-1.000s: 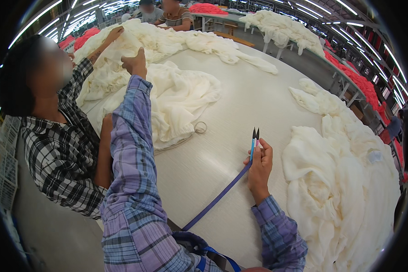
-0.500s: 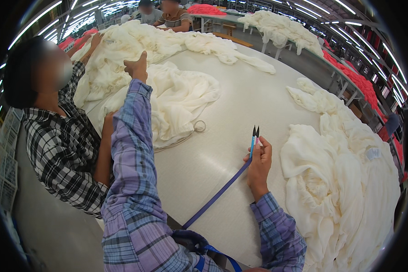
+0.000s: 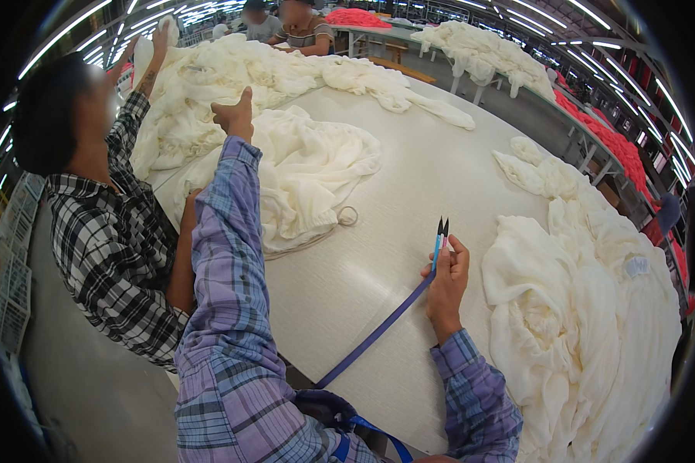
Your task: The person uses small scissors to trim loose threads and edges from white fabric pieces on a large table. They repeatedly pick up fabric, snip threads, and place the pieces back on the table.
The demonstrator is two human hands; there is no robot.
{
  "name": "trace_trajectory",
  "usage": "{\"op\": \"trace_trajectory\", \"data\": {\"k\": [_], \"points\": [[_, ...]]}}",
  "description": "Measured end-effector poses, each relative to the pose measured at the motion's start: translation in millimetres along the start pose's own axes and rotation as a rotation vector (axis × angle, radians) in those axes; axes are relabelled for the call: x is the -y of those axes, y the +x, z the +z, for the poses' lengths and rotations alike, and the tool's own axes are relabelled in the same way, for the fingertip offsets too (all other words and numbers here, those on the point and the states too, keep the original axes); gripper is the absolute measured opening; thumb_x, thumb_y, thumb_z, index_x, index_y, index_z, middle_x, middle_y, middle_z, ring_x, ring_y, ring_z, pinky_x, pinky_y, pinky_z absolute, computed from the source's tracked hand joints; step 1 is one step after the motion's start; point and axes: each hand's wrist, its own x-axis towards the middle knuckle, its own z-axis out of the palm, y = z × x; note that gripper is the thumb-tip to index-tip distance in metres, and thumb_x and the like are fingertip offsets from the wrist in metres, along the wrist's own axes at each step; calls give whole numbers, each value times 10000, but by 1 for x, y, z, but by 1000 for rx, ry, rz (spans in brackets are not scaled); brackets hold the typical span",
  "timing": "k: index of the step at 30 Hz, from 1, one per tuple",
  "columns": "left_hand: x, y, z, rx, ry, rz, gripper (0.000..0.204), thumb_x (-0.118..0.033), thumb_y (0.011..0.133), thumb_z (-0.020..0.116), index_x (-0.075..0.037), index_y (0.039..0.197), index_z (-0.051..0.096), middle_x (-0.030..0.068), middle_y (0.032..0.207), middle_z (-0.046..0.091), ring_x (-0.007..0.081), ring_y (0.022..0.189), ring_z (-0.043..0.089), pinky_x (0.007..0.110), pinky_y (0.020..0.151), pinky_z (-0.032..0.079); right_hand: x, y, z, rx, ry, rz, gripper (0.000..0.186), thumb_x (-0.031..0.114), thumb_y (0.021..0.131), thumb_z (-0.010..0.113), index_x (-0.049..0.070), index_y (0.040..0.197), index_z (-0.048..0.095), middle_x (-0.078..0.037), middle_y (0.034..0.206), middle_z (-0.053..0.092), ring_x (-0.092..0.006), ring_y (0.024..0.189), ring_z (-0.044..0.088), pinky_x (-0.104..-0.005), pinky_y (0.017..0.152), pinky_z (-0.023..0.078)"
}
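My left hand [image 3: 235, 116], arm stretched forward, is open, empty as far as I can see, over or against a white cloth pile [image 3: 201, 85]; contact is unclear. A gathered white garment [image 3: 309, 154] with thin cord lies below it. My right hand [image 3: 448, 282] holds upright thread snips [image 3: 441, 241] with blue and pink handles, tied to a purple strap [image 3: 378, 324] crossing the pale table [image 3: 409, 170]. More white cloth [image 3: 564, 324] lies to the right of that hand.
A co-worker [image 3: 104, 231] in a checked shirt stands close at my left, hands raised at the far pile. Other people [image 3: 305, 38] work beyond. Side tables carry white [image 3: 483, 54] and red fabric [image 3: 618, 147]. A white grid rack [image 3: 11, 285] stands at far left.
The co-worker's hands have moved up and left, lifting some white cloth. My left hand shifted slightly during the first half second; my right hand stays on the snips.
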Motion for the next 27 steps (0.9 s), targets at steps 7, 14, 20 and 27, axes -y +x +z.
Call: {"op": "trace_trajectory", "data": {"k": [7,14,20,27], "points": [[3,9,1,-7,-26,12,1126,-436,679,876,42,1479,243,329,1416,353,444,1279,470,468,1030,475,-4,7,1,-45,43,15,363,217,1062,452,6,1356,424,-44,894,575,-66,663,544,-232,611,479],[3,5,6,47,-18,16,1143,-408,672,888,31,1492,223,335,1432,332,444,1278,471,471,1008,491,-11,16,5,-67,75,10,367,222,1059,464,4,1352,424,-42,896,576,-63,652,541,-224,599,474],[11,13,25,106,158,151,1218,-420,643,902,30,1507,171,354,1437,308,457,1284,461,469,990,497,-17,27,12,-113,93,-10,376,249,1055,470,31,1357,415,-47,893,572,-71,611,532,-229,528,453],[33,49,94,304,126,628,979,-408,721,848,10,1434,323,204,1338,528,337,1204,564,436,921,527,-9,35,30,-143,201,32,396,252,1063,450,32,1386,381,-54,912,555,-74,615,537,-236,523,461]]}}
